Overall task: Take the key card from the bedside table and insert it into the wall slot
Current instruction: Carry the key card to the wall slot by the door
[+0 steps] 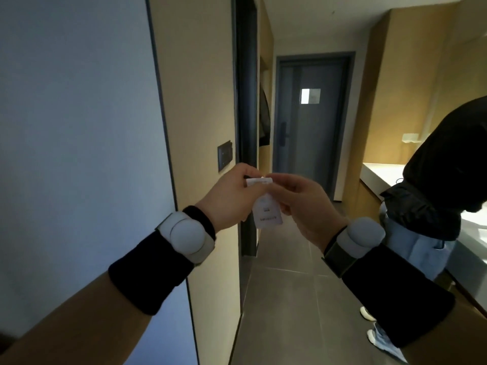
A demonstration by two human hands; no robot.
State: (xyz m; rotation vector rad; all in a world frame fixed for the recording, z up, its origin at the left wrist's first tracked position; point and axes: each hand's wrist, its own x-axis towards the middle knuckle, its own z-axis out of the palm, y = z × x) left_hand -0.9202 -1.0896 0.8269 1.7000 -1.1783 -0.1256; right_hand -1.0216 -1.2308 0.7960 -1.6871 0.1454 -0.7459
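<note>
Both my hands meet in front of me at chest height and hold a white key card (266,212) in a paper sleeve. My left hand (232,196) pinches its upper left part, and my right hand (305,204) grips its upper right edge. The card hangs down between the two hands with small print on its face. A dark rectangular wall panel (224,155) sits on the beige wall just above and left of my left hand, a short way from the card. I cannot tell whether it has a slot.
A narrow corridor with grey floor tiles (287,299) runs ahead to a dark grey door (311,122). Another person in a black top and jeans (442,185) stands close on the right beside a white counter (379,175). A pale wall (79,127) fills the left.
</note>
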